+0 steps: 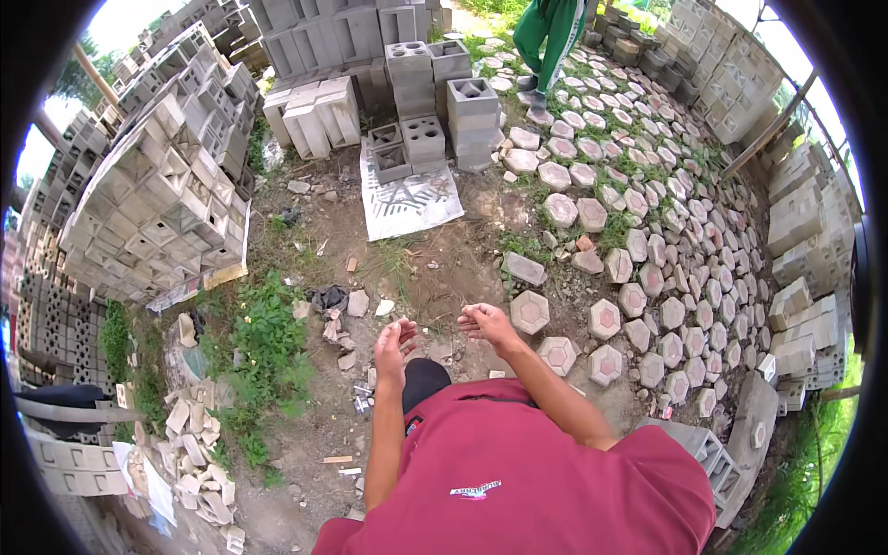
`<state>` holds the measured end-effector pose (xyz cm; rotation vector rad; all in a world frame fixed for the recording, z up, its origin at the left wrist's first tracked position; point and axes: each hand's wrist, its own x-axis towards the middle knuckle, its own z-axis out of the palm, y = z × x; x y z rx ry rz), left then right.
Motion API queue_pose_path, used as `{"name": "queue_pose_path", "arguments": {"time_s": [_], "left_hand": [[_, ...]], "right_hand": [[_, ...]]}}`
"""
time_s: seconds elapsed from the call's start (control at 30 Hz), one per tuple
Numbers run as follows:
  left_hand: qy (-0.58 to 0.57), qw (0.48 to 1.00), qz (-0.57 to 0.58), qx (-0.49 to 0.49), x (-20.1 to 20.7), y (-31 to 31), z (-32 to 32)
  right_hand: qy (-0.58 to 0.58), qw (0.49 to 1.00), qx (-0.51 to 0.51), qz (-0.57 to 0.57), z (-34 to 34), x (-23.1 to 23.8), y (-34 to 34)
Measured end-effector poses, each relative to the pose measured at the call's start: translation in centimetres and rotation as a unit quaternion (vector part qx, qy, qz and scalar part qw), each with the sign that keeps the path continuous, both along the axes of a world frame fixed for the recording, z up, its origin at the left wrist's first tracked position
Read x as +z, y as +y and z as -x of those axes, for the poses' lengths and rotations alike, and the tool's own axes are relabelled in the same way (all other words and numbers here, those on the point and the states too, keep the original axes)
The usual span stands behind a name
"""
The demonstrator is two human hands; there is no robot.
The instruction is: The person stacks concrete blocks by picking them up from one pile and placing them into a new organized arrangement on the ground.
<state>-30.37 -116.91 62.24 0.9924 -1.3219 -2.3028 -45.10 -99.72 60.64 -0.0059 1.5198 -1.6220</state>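
My left hand (394, 339) is held up in front of me, palm inward, its fingers loosely curved and apart. Opposite it is my right hand (487, 324), with fingers spread a little and nothing seen in them. A gap lies between the two hands, above bare dirt. Closest to my right hand is a hexagonal paving stone (530, 313) on the ground. Beside my left hand, a white stone shard (385, 307) and a grey rock (358, 302) lie on the soil.
Hexagonal pavers (657, 287) cover the right side, where a person in green trousers (548, 42) stands. Hollow concrete blocks (474, 120) are stacked ahead, next to a printed white sheet (412, 202). At left rise decorative block stacks (153, 203), weeds (268, 342) and broken rubble (199, 453).
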Motion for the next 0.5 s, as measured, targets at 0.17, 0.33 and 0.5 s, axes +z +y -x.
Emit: {"name": "queue_pose_path", "arguments": {"time_s": [0.17,0.33,0.5], "left_hand": [[-0.022,0.998,0.035,-0.042,3.1,-10.1,3.6],[-0.026,0.998,0.040,-0.047,3.3,-18.2,9.2],[-0.038,0.997,0.028,-0.066,2.3,-21.9,15.8]], "right_hand": [[0.001,1.000,-0.026,0.010,2.4,3.5,-7.6],[0.017,0.997,-0.078,0.006,5.3,4.0,-10.8],[-0.021,0.991,-0.133,-0.023,11.1,2.7,-13.0]]}}
